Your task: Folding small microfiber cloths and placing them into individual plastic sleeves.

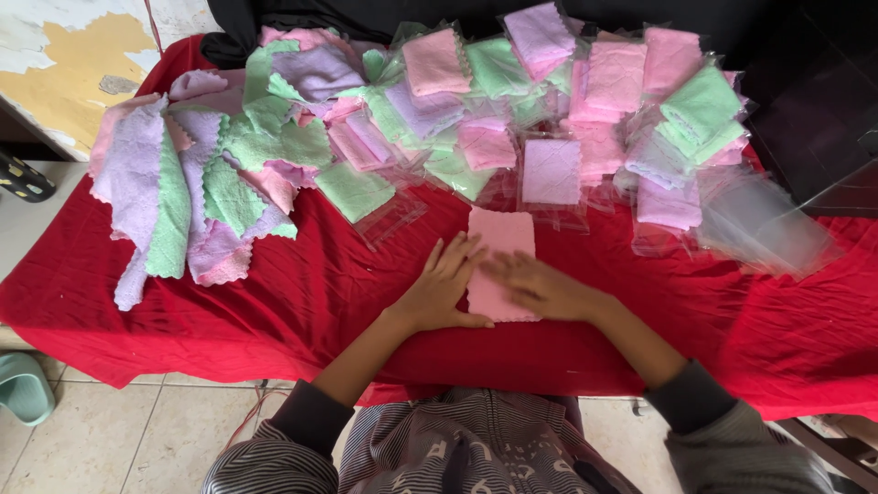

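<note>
A folded pink cloth [501,240] lies on the red tablecloth [302,293] in front of me. My left hand [443,285] rests flat on the tablecloth with its fingertips on the cloth's left edge, fingers apart. My right hand [540,285] lies flat across the lower part of the cloth and is slightly blurred. Neither hand grips anything.
Loose purple, green and pink cloths [187,187] are heaped at the left. Cloths packed in clear bags [549,101] are piled across the back. Empty clear plastic bags [764,224] lie at the right. A teal object [23,384] sits on the tiled floor.
</note>
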